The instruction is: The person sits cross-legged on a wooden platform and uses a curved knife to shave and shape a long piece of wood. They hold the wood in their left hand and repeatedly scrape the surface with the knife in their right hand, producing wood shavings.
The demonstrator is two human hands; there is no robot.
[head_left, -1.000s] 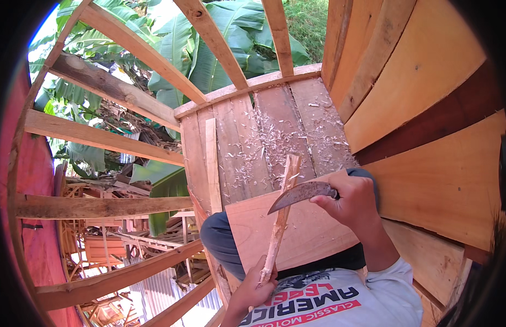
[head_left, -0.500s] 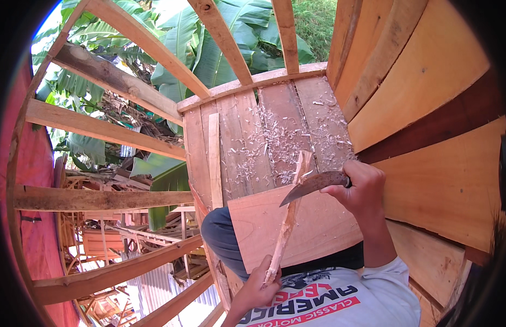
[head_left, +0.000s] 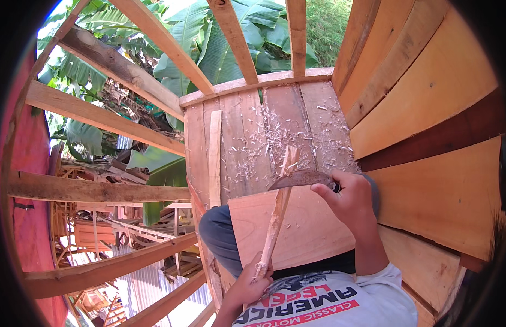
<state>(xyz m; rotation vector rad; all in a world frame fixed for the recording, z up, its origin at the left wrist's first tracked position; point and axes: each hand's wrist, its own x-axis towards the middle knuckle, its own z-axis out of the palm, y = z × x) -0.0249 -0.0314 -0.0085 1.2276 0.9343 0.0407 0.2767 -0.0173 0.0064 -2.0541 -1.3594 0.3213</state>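
My left hand (head_left: 252, 282) is closed around the lower end of a rough wooden stick (head_left: 275, 226), close to my shirt. The stick slants up and away over a flat wooden board (head_left: 313, 231) that lies across my lap. In my right hand (head_left: 348, 199) is the handle of a knife (head_left: 305, 179) with a broad, curved, dark blade. That blade lies across the stick near its far end, its tip pointing left. The stick's far end looks pale and freshly cut.
Curled wood shavings (head_left: 285, 136) litter the plank floor (head_left: 236, 174) ahead. A narrow loose batten (head_left: 215, 158) lies on the planks at left. Spaced wooden rails (head_left: 106, 122) bound the left and far sides, and a plank wall (head_left: 444, 191) stands close on the right.
The knife and my right hand have shifted slightly left and nearer the stick's far end. The stick leans less to the right. The whole view has also moved a little.
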